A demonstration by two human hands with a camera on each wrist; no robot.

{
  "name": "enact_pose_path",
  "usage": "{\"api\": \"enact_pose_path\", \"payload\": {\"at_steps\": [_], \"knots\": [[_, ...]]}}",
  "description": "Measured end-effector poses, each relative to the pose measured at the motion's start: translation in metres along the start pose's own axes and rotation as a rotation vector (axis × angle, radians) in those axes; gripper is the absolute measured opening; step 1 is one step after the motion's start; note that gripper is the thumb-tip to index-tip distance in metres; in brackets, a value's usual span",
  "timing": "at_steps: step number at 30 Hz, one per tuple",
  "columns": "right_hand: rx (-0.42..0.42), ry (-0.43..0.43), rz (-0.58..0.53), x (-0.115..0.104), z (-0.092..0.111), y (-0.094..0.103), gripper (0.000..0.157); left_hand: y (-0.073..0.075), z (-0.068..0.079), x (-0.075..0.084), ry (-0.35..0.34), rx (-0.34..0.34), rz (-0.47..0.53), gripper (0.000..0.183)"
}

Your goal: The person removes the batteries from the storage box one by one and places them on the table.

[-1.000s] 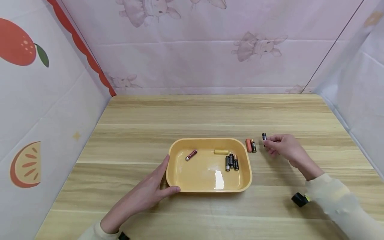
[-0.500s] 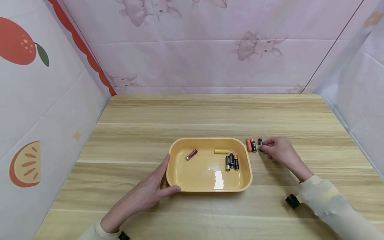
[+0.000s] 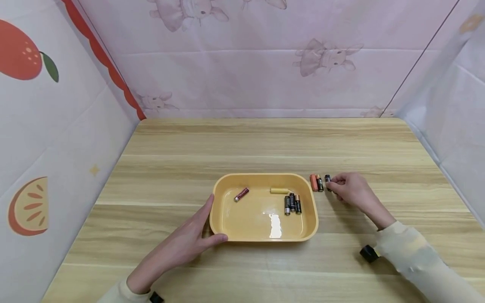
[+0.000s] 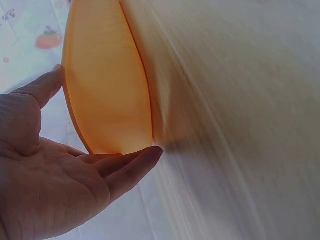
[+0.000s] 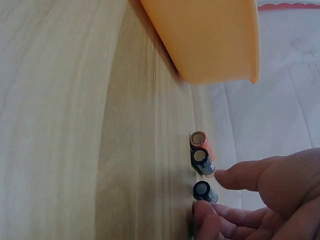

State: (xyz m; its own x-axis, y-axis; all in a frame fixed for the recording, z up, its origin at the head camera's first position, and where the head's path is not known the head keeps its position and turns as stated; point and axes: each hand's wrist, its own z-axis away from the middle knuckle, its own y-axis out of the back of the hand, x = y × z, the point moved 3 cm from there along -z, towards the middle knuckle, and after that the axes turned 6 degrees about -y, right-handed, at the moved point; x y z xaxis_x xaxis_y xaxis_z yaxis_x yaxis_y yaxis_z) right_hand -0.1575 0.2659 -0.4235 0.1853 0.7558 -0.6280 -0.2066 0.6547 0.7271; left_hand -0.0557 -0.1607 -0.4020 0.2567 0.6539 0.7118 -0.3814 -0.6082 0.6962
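My left hand (image 3: pixel 189 237) rests at the left end of a yellow plastic tray (image 3: pixel 246 242), thumb over the front rim and straight fingers along the wall (image 4: pixel 107 85). My right hand (image 3: pixel 352 189) is on the table to the right of the tray. Its thumb and curled fingers are on either side of a dark battery (image 3: pixel 328 178), which lies on the table. In the right wrist view the thumb (image 5: pixel 242 175) stands close above this battery (image 5: pixel 204 190), and fingertips touch its other side. Just left lie an orange battery (image 3: pixel 313 182) and a black battery (image 3: pixel 320 183), side by side.
Inside the tray are a dark red battery (image 3: pixel 241 194) on the left, a yellow battery (image 3: pixel 279 190), and three dark batteries (image 3: pixel 292 203) grouped on the right. The wood-grain table (image 3: pixel 170 147) meets patterned sheets (image 3: pixel 246 80) at its back and sides.
My right hand has moved left and slightly nearer, bringing the dark battery down beside the orange and black pair. Over the last half second it barely moves. My left hand stays on the tray.
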Motion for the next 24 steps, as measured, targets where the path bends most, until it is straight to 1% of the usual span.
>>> {"api": "enact_pose_path", "payload": {"at_steps": [6, 15, 19, 24], "knots": [[0.007, -0.026, 0.057, -0.001, 0.002, 0.006, 0.046, 0.0, 0.0, 0.001, 0.003, -0.001, 0.001, 0.108], [-0.024, -0.066, 0.04, 0.001, -0.002, 0.012, 0.059, 0.0, 0.0, 0.001, 0.011, -0.004, 0.0, 0.108], [-0.037, -0.093, 0.025, 0.003, -0.003, 0.012, 0.062, 0.0, 0.0, 0.001, 0.01, -0.005, 0.004, 0.108], [-0.033, -0.093, 0.012, 0.005, -0.004, 0.012, 0.059, 0.001, 0.0, 0.001, 0.01, -0.002, 0.006, 0.108]]}}
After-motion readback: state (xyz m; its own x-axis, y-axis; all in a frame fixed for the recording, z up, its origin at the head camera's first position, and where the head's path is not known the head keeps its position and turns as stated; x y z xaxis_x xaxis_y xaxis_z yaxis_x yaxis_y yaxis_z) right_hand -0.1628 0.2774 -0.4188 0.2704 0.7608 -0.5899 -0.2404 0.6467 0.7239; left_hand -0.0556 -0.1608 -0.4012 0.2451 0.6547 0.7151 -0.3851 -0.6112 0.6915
